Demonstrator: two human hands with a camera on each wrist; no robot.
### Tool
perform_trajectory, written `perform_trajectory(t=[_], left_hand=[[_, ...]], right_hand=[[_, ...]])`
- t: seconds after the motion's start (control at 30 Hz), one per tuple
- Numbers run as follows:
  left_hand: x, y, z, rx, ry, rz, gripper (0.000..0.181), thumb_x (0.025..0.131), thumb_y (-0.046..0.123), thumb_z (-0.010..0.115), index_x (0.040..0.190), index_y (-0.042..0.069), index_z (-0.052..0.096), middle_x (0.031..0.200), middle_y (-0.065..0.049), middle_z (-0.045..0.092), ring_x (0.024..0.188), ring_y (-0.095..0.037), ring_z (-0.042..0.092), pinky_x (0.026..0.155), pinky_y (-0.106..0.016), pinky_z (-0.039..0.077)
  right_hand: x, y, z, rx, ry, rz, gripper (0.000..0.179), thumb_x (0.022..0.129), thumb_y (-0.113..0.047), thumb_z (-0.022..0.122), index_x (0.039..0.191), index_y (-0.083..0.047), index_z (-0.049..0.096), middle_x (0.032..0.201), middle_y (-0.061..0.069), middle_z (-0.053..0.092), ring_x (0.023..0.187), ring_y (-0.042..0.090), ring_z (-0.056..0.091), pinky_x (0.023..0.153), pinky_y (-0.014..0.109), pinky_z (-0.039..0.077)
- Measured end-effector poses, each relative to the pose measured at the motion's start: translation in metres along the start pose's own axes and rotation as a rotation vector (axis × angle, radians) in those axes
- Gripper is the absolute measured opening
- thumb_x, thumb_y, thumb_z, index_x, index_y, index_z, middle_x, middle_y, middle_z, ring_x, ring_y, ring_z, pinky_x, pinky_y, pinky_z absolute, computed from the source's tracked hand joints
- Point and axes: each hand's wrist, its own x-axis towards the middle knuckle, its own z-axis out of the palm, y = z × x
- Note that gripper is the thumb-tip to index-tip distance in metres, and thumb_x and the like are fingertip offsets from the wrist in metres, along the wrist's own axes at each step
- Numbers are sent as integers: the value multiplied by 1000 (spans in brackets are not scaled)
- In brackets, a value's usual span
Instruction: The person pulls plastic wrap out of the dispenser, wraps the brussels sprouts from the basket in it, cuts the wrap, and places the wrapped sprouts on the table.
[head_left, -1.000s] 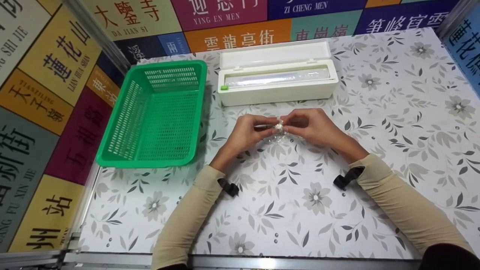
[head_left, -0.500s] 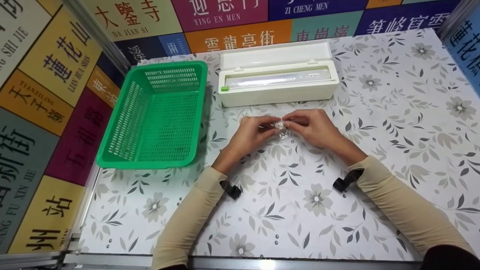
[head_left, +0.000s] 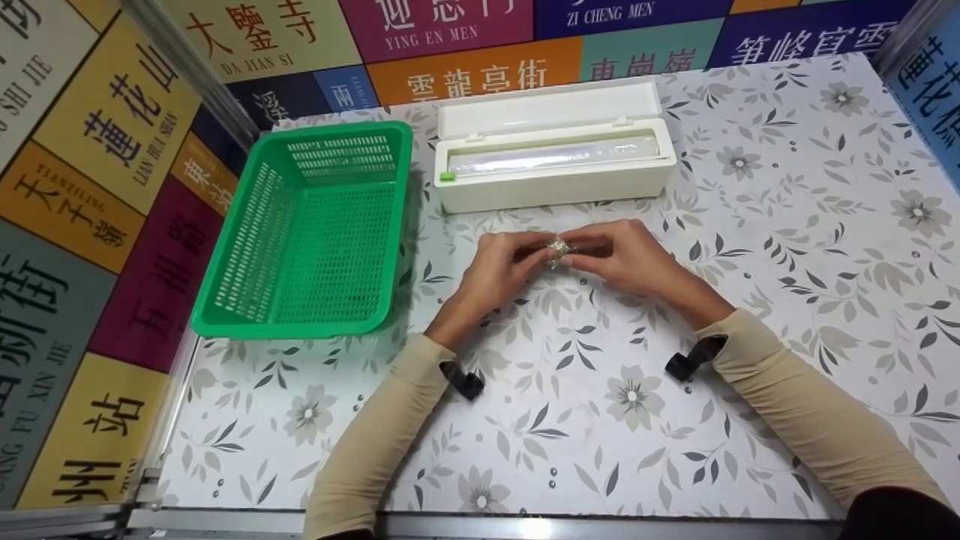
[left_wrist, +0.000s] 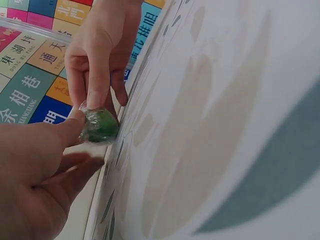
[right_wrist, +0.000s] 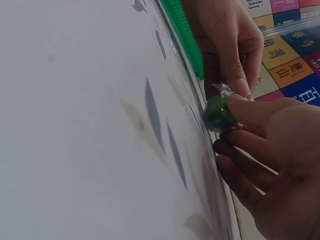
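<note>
Between my hands, just above the patterned tabletop, is a small round green thing (left_wrist: 102, 126) wrapped in crinkled clear cling film. Its exact kind is hard to tell through the film. My left hand (head_left: 495, 266) pinches it from the left, thumb and fingertips on the wrap. From the other side, my right hand (head_left: 628, 256) pinches it too, and the right wrist view shows the thumb lying over the green thing (right_wrist: 219, 112). A twisted tuft of film sticks up beside the fingertips there. Fingertips cover part of it in every view.
Behind my hands stands a white cling film dispenser (head_left: 555, 191), lid raised, with a film roll (head_left: 555, 155) inside and a green slider (head_left: 448, 177) at its left end. A green plastic basket (head_left: 397, 247) stands to the left. Sign-covered panels border the table (head_left: 570, 450).
The loose film that hung below my fingers has been gathered in closer around the green thing. My fingertips have shifted slightly on it; the basket and dispenser stay put.
</note>
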Motion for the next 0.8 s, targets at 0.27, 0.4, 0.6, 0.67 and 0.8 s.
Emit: perform_trajectory(t=[0.27,0.4,0.6,0.67,0.8], left_hand=[[-1,2,0,20,-9,-9,36,103,26,76,137,16,76,124,-4,82,106,-10,80,91,-17,60],[-1,1,2,46,-4,-22,39,102,24,78,139,14,74,127,-6,80,108,-13,80,92,-19,61],[-2,2,4,36,-18,-15,40,106,25,72,143,9,69,132,-9,77,107,-12,80,88,-19,62],[-2,2,4,29,-31,-10,42,106,28,72,143,8,69,132,-9,77,105,-11,80,86,-18,62],[-1,1,4,7,-30,-14,43,100,30,80,138,11,73,130,-7,79,109,-12,80,90,-16,61]], right_hand=[[-3,-1,2,-89,-50,-21,40,111,-29,63,150,-23,65,152,7,67,139,28,64,118,51,49],[-3,-1,2,-154,-114,-62,47,115,-21,53,159,-8,52,170,18,44,159,42,39,132,64,26],[-2,-2,2,-118,-113,-84,46,112,-13,56,157,-5,54,165,17,52,156,39,45,132,58,31],[-2,-2,2,-85,-72,-54,42,109,-16,64,151,-12,63,156,10,63,150,34,55,129,53,38],[-1,-2,1,-21,-18,27,35,100,-24,79,135,-22,77,137,3,76,133,27,69,118,49,51]])
